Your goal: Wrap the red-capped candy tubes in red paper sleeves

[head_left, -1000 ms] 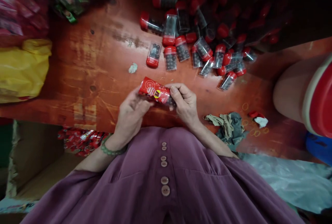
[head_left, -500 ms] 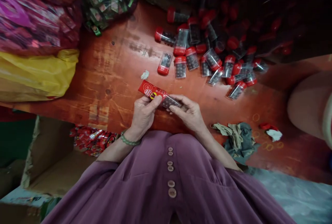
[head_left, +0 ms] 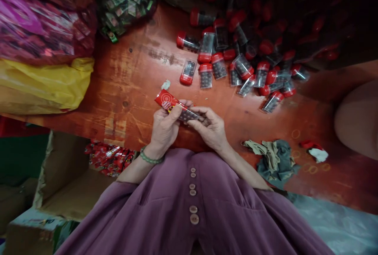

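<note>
Between my two hands, just above the table's near edge, is a small clear container of dark balls (head_left: pixel 188 116) partly inside a printed red plastic sleeve (head_left: pixel 165 99). My left hand (head_left: pixel 165 127), with a green bead bracelet (head_left: pixel 151 158) at the wrist, pinches the sleeve and container, thumb on top. My right hand (head_left: pixel 212 127) has its fingers closed around the container's right end. That end is hidden by the fingers. Several similar red-capped clear containers (head_left: pixel 206 76) lie loose on the table beyond my hands.
The reddish table (head_left: pixel 130 89) spreads ahead. At left are a yellow bag (head_left: pixel 53 85) and clear bags of small packets (head_left: pixel 128 4). A cardboard box (head_left: pixel 71 196) with red wrappers stands below left. A grey-green cloth (head_left: pixel 276 160), rubber bands and a pale bucket (head_left: pixel 358 121) are at right.
The red sleeve and container have shifted slightly left in my hands. My left fingertips now show behind the container, and my right hand has moved a little left.
</note>
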### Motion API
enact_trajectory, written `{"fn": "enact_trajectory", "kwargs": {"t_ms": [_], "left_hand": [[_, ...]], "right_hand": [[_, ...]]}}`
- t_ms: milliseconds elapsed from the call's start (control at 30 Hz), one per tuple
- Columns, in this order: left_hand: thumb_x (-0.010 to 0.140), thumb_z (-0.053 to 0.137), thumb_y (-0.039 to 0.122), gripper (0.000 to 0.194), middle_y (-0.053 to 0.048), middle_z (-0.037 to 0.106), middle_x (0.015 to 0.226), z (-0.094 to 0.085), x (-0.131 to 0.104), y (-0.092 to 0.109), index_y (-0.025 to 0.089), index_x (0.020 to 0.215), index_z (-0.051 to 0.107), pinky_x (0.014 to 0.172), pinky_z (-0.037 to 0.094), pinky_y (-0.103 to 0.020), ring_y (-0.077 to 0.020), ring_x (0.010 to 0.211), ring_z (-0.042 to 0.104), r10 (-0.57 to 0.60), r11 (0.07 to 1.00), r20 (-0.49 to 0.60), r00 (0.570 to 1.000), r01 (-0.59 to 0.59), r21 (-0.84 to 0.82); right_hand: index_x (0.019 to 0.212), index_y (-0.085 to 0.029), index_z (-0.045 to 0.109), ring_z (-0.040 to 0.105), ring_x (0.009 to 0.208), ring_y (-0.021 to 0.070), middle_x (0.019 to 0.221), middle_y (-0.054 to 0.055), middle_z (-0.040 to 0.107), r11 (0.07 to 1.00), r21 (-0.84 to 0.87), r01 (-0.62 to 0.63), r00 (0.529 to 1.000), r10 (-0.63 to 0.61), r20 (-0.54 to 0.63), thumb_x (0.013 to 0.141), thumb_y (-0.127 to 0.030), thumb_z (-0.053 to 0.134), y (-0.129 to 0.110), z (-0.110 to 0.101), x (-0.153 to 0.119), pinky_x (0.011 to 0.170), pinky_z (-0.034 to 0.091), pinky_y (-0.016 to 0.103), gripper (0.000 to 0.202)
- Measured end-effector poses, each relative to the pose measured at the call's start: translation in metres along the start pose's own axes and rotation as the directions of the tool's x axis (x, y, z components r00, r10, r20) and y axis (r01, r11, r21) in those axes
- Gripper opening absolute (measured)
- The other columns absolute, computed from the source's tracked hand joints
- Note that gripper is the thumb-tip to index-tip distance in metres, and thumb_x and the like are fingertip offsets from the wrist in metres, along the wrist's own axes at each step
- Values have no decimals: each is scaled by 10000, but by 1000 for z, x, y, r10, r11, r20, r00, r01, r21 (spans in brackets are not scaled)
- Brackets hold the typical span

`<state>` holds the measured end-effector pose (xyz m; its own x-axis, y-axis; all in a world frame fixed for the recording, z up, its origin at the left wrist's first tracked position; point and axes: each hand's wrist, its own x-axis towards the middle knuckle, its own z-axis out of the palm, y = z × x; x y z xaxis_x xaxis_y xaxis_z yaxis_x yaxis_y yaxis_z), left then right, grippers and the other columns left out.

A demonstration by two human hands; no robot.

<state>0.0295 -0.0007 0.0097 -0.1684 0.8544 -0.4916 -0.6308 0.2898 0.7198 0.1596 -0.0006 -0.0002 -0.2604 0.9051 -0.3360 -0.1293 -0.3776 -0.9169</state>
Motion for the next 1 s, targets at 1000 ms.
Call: {"fn": "enact_trajectory", "kwargs": {"t_ms": [1000], "left_hand": [[704, 811, 503, 301, 25, 685, 623, -5, -13, -25, 206, 703, 756, 529, 466, -209, -76, 521, 536, 105, 971, 63, 993, -116, 207]], "right_hand": [[1245, -289, 597, 642, 1001, 201, 1173, 67, 625, 982, -88, 164, 969, -178, -171, 822, -455, 710, 12, 7, -14, 870, 610, 374, 468]]}}
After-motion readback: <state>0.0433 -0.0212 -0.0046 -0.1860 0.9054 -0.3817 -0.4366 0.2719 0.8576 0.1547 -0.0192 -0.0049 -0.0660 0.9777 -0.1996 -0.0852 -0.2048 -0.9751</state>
